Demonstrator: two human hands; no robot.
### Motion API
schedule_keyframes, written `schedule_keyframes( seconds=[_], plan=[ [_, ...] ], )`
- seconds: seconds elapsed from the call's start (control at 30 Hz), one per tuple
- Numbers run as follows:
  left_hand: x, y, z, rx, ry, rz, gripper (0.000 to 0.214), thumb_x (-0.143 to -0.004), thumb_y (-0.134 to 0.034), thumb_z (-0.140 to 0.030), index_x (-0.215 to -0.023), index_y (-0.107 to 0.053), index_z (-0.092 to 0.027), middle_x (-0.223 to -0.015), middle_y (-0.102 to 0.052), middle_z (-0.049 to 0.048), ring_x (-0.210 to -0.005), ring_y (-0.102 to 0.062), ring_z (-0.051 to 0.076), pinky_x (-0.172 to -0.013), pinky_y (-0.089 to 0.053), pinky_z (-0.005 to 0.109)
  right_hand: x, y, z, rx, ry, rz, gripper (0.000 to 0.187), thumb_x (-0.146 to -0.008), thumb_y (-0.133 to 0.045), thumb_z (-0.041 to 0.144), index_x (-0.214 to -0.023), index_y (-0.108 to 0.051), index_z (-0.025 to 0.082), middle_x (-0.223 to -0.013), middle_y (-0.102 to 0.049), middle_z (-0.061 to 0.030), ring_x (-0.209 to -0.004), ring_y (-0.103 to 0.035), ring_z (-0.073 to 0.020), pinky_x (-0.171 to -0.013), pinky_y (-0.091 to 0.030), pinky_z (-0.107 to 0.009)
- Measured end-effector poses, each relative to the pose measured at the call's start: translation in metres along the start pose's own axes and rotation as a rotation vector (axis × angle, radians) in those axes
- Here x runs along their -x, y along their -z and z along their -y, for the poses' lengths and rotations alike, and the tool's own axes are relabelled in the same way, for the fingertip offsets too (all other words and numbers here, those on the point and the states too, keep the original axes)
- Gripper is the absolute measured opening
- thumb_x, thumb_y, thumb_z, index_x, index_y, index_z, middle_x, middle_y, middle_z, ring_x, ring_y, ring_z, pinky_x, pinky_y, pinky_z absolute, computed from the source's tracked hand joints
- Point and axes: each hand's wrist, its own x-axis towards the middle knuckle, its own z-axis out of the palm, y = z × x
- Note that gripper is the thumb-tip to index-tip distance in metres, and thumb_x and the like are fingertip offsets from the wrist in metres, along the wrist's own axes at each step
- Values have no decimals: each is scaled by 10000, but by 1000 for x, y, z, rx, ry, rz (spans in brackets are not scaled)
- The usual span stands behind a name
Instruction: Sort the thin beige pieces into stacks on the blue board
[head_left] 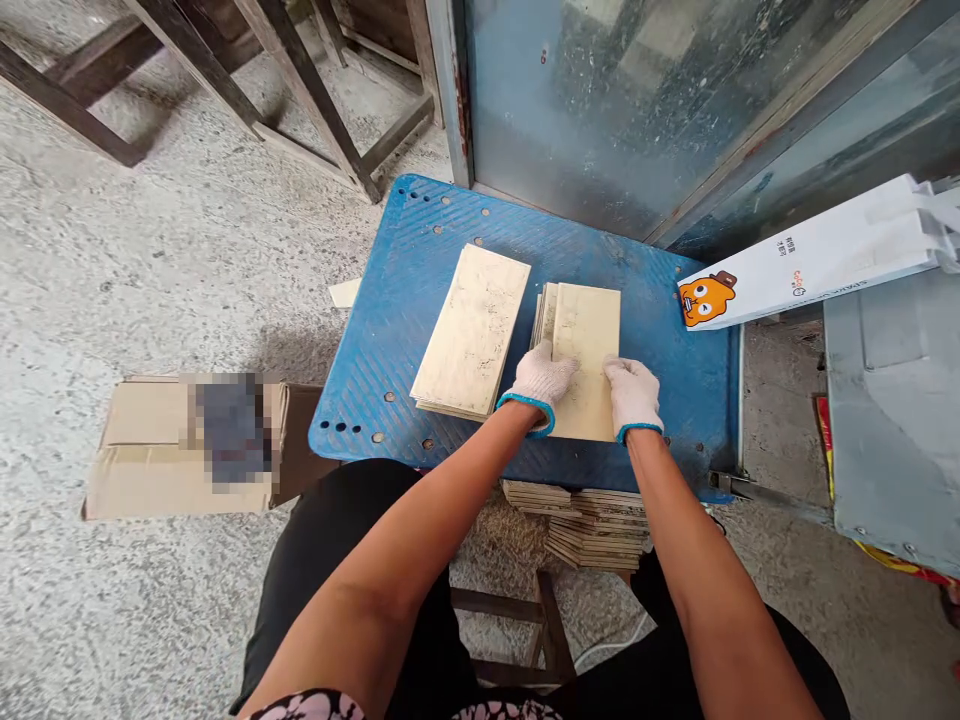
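Both forearms reached forward from the six o'clock edge, bare to the wrist, ending in white knit gloves with blue cuffs. The left hand [538, 383] lay palm down on the near left corner of the right stack of tiles [581, 350], its fingers [556, 362] curled over the stack's left edge and gripping it. The right hand [632, 393] rested flat on the stack's near right part, fingers together and pressed against the top tile, holding nothing that could be seen.

That stack sat near the middle of the blue bench [397, 300], its edges slightly fanned on the left. At nine o'clock from it, just beside, lay a second stack of tiles [472, 330], tilted a little. The tiles were pale cream, rectangular, flat and faintly mottled. The bench top was ribbed plastic with rows of small holes.

Under the bench's near edge, at six o'clock, more tiles [600, 530] were piled on the concrete floor [150, 250]. A cardboard box [150, 450] lay at nine o'clock, and a white paper bag [817, 260] with an orange cartoon print rested at two o'clock
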Motion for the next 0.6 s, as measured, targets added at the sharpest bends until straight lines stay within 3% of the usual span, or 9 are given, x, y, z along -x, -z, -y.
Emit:
schedule_keyframes(
  seconds=[0.13, 0.33, 0.5, 0.6],
  plan=[
    [-7, 1, 3, -138, 73, -46, 327, -780, -665, -340, -1080, -678, -209, -1119, -733, 95, -1032, -668, 249, -850, -512, 315, -8, -14, 2, 137, -54, 38, 340, -722, -651, 459, -880, -762, 180, -819, -739, -49, -787, -646, -213, -701, -493, -301],
    [-17, 5, 4, -248, 84, -37, 328, -791, -646, -381, -1070, -690, -214, -1103, -734, 101, -998, -680, 255, -815, -508, 312, -10, -22, 4, 256, -18, 54, 335, -781, -588, 456, -906, -769, 204, -918, -742, -63, -878, -637, -233, -776, -477, -316],
    [-22, 10, 0, -389, 105, -23, 354, -823, -600, -431, -1090, -674, -211, -1106, -718, 116, -1028, -671, 273, -839, -502, 327, -5, -22, 5, 374, 118, 65, 314, -836, -537, 466, -812, -747, 234, -893, -697, -57, -896, -583, -217, -806, -443, -308],
    [-19, 8, -5, -518, 121, -27, 433, -824, -585, -480, -1137, -643, -186, -1164, -666, 165, -1076, -651, 310, -877, -496, 361, 1, -21, 6, 445, 248, 9, 304, -860, -523, 457, -748, -706, 241, -792, -614, -43, -839, -541, -205, -807, -431, -314]
  ],
)
